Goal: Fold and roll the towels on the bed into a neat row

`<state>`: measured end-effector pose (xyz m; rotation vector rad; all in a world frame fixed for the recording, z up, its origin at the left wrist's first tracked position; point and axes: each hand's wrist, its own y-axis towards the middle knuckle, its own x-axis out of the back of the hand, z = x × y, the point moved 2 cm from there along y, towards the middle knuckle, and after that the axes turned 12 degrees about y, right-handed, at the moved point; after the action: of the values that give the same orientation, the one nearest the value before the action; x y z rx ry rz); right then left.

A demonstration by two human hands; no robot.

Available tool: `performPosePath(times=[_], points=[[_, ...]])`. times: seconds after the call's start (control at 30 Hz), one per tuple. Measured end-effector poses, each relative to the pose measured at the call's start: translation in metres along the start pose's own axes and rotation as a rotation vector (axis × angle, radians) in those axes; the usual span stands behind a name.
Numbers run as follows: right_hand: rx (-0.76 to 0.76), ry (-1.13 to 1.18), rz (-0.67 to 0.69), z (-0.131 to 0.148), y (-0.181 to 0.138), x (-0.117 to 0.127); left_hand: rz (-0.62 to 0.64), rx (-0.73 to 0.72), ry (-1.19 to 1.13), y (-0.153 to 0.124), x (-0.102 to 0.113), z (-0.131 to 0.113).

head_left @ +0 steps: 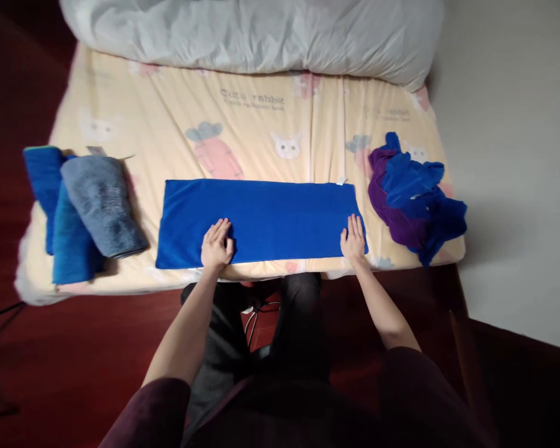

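A blue towel (280,218) lies flat on the bed as a long, neat rectangle, with a small white tag at its far right edge. My left hand (217,244) rests on the towel left of its middle, palm down, fingers stretched forward. Near the right end, my right hand (353,238) presses flat on the same towel, its fingers straight. Neither hand grips the cloth.
Folded or rolled towels lie at the left, a grey one (103,202) over blue ones (77,242). A crumpled heap of blue and purple cloths (408,193) sits at the right. Behind is a white quilt (261,34) on the rabbit-print sheet (154,124); a pale wall (513,155) stands right.
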<state>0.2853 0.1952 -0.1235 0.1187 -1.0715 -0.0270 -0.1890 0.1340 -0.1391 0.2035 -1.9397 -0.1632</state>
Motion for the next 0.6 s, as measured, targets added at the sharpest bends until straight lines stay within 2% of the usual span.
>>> performPosePath(times=[0.17,0.4,0.5,0.6], points=[[0.014,-0.085,-0.052,-0.001,0.001,-0.006,0.071,-0.001,0.055,0.002,0.004,-0.002],[0.08,-0.033,-0.128,-0.011,0.002,-0.014,0.124,-0.019,0.149,0.004,0.012,0.0],[0.098,-0.011,-0.145,-0.013,0.001,-0.015,0.122,0.012,0.203,0.002,0.022,0.021],[0.11,-0.002,-0.168,-0.014,0.002,-0.017,0.077,0.119,0.253,-0.001,0.034,0.055]])
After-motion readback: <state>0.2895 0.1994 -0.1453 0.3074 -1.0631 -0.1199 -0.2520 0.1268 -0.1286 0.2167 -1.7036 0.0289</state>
